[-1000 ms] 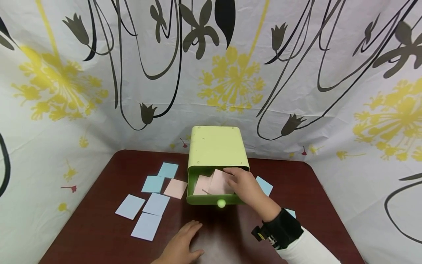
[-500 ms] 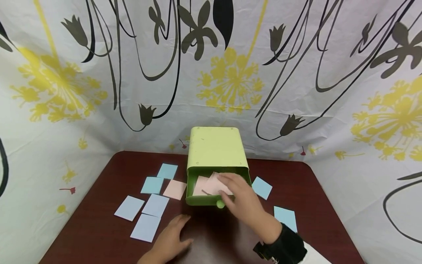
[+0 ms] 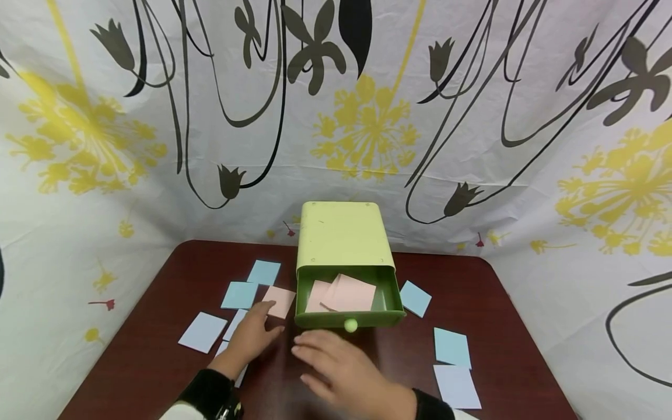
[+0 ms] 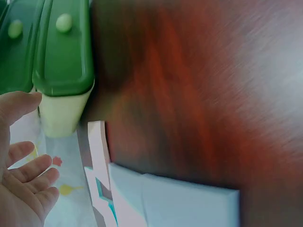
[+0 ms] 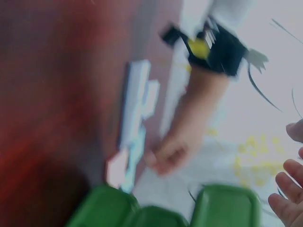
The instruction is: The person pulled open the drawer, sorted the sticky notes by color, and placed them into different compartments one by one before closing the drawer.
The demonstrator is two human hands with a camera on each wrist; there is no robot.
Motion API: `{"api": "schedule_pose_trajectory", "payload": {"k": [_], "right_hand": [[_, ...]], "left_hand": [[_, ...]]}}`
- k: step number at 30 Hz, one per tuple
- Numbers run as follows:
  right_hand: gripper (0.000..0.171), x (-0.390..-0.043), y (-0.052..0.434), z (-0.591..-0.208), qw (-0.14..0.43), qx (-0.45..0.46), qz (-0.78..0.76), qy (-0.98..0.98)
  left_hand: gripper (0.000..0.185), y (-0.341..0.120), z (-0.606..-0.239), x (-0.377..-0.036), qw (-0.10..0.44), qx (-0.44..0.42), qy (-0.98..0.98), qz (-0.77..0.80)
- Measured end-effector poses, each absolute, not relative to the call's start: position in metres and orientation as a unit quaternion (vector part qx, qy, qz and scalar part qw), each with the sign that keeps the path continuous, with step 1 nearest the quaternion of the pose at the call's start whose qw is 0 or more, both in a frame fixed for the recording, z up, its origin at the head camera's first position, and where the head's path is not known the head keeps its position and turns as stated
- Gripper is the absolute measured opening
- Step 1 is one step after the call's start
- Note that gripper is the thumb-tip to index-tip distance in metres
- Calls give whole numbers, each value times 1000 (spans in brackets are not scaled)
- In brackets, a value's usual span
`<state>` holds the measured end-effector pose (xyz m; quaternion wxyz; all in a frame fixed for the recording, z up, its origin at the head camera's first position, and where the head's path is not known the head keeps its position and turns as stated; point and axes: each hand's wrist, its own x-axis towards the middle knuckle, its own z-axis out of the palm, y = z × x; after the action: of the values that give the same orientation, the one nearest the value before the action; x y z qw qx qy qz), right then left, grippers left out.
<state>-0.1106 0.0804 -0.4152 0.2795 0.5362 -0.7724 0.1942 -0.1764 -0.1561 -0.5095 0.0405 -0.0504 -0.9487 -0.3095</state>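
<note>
The left hand [image 3: 251, 337] reaches flat and open toward the pink card [image 3: 280, 301] lying on the table [image 3: 157, 361] just left of the green drawer [image 3: 349, 318]. Slide a fingertip under one edge before pinching. The right hand [image 3: 341, 370] hovers open and empty in front of the drawer.

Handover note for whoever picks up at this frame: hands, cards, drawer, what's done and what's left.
Left hand: open, fingertips at the pink card lying left of the drawer.
Right hand: open, holding nothing, over the table in front of the drawer knob.
Green box: its drawer is pulled open.
Done: pink cards lie inside the drawer.
Left: that one pink card is not yet in. Blue cards lie on both sides of the box.
</note>
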Motion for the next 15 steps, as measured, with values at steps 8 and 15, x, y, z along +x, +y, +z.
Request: {"api": "schedule_pose_trajectory", "payload": {"k": [8,15], "right_hand": [[45,-106,60,-447,184,613,183,-746],[37,-105,53,-466,121,611,194,-757]], "left_hand": [[64,-164,-501,-210,17,-30,-947,-319],[66,-168,-510,-231,-10,-12,-951,-309]]}}
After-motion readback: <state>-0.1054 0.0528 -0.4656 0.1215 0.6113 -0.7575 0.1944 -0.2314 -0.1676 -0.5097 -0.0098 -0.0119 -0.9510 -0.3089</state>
